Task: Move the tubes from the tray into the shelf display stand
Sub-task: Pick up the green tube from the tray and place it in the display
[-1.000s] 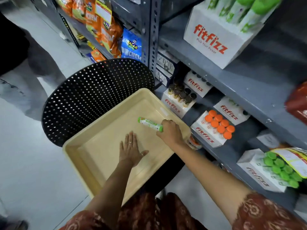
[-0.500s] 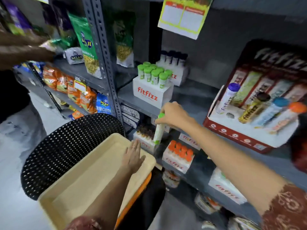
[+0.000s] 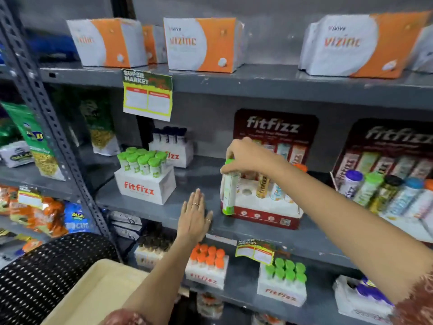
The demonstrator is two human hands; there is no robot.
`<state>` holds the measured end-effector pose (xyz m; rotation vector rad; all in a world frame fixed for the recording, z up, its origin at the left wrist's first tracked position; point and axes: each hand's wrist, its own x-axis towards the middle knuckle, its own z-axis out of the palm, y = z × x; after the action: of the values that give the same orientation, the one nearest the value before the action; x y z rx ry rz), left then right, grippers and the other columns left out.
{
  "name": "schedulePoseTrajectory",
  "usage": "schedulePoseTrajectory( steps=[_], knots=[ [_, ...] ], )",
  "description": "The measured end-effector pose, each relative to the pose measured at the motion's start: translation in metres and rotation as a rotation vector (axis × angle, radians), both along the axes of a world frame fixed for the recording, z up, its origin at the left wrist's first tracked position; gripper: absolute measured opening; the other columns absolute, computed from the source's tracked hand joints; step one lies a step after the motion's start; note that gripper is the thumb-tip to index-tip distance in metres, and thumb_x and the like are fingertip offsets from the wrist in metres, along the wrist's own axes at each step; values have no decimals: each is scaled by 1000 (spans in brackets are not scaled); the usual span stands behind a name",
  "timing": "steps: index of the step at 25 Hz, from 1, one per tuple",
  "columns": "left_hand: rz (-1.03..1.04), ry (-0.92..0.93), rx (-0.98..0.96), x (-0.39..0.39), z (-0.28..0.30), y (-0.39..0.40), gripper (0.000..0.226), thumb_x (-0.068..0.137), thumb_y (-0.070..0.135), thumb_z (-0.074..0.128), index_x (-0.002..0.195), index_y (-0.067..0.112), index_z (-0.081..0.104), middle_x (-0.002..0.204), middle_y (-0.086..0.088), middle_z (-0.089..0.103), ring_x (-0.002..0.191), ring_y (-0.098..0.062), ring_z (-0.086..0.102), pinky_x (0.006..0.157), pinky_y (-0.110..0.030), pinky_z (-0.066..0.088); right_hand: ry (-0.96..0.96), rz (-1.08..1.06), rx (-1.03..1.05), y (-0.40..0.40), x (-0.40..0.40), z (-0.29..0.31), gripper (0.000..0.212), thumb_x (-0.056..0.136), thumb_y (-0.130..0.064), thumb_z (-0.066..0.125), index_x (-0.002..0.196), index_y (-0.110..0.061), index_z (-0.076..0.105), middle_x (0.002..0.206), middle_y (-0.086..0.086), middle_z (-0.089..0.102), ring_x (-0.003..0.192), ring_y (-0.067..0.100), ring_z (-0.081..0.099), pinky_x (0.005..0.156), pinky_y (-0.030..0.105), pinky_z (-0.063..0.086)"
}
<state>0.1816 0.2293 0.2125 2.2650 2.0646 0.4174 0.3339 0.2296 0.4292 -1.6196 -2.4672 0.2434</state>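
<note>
My right hand (image 3: 248, 156) grips the top of a white tube with a green cap (image 3: 229, 188). It holds the tube upright at the left front of the red and white display stand (image 3: 262, 207) on the middle shelf. The stand has an empty round hole (image 3: 246, 191) beside the tube and several tubes standing to its right. My left hand (image 3: 194, 219) is flat and open, hovering at the shelf's front edge. The beige tray (image 3: 98, 294) shows at the bottom left, with no tube in its visible part.
White boxes of green-capped tubes (image 3: 145, 174) stand left of the stand. A second full stand (image 3: 384, 188) is at the right. Orange and green tube boxes (image 3: 208, 263) fill the shelf below. A black perforated chair back (image 3: 46, 273) is behind the tray.
My right hand lifted the tube from the tray up to the display stand. My left hand left the tray and rose to the shelf edge. The view tilted upward.
</note>
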Motion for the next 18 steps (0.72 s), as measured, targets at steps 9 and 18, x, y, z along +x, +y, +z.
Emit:
schedulePoseTrajectory(
  steps=[9,18],
  knots=[
    [22,16,-93,17,-25,32,97,72,63,-10,148,7,14,158,-9,12,146,-23,8,119,-40,6,23,-79,0,22,38,16,19,78,-30,69,70,-13,67,62,2,63,55,17,58,46,25,43],
    [34,5,-74,16,-33,34,101,68,62,-14,148,10,16,157,-7,17,145,-21,12,118,-38,5,33,-89,-201,34,40,31,14,76,-1,73,89,-1,69,71,1,61,61,11,60,50,23,57]
  ],
)
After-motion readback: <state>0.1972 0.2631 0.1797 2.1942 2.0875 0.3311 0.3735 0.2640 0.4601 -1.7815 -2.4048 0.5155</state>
